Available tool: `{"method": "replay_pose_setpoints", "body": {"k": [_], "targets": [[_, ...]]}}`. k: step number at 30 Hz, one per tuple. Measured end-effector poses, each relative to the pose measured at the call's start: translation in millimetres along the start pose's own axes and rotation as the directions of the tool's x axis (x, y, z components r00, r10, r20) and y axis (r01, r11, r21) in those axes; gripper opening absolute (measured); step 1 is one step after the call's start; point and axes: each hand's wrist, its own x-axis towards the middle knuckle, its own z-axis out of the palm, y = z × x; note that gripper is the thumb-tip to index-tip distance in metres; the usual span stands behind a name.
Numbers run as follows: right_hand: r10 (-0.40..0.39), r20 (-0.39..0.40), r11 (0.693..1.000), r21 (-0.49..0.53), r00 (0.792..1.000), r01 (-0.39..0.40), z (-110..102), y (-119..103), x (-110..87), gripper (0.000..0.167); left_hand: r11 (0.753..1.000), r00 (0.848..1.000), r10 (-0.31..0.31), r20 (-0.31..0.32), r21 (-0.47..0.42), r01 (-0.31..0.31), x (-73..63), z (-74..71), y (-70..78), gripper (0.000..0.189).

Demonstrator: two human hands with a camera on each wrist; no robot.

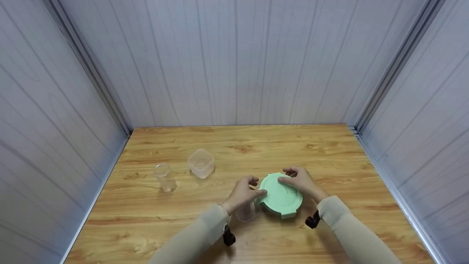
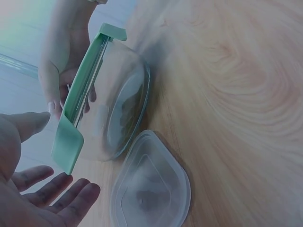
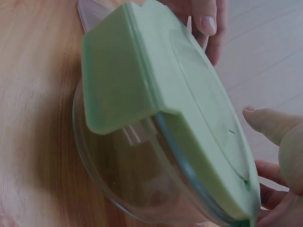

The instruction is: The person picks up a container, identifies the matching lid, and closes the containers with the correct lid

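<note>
A round glass food container [image 3: 137,175] with a pale green lid [image 1: 280,196] stands on the table. In the left wrist view a lid flap [image 2: 68,146] slants outward from the glass. My left hand [image 1: 243,194] is at the lid's left edge, its fingers extended by that flap and its thumb above the lid. Across from it, my right hand [image 1: 302,181] is at the far right edge. Its thumb stands apart from the lid top in the right wrist view, and its fingers reach down beside the rim. Whether those fingers touch the glass is unclear.
Below my left hand lies a clear plastic piece with rounded corners [image 2: 151,189], close beside the glass container. Farther left are a clear squarish tub [image 1: 201,164] and a clear cylindrical jar [image 1: 165,178]. Pale panel walls [image 1: 234,66] enclose the wooden table [image 1: 154,227].
</note>
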Motion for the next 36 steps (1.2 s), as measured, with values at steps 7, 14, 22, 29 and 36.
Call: {"method": "replay_pose_setpoints", "body": {"k": [7, 14, 22, 29, 36], "targets": [[0.003, -0.010, 1.000, 0.003, 1.000, -0.003, 1.0, 2.4, 3.2, 0.044, 0.999, 1.000, 0.012, 0.005, 0.051, -0.012, -3.3, 0.8, 0.2, 0.064], [0.031, 0.002, 0.999, 0.030, 1.000, -0.031, 4.2, 5.6, 4.2, 0.034, 0.997, 1.000, 0.021, 0.005, 0.078, -0.022, -3.6, 2.4, -4.1, 0.055], [0.064, -0.005, 0.998, 0.020, 0.998, -0.064, 6.0, 7.2, 2.1, 0.031, 0.996, 1.000, 0.013, -0.020, 0.094, -0.011, -5.3, 3.2, -5.8, 0.044], [0.064, -0.022, 0.997, 0.048, 0.998, -0.063, 7.0, 7.0, 3.9, 0.026, 0.993, 0.998, 0.012, -0.067, 0.120, -0.004, -6.2, 4.6, -4.7, 0.042], [0.051, -0.029, 0.996, 0.080, 0.998, -0.049, 8.7, 8.5, 3.7, 0.024, 0.993, 0.996, 0.011, -0.086, 0.120, -0.001, -6.2, 6.2, -3.4, 0.040]]}}
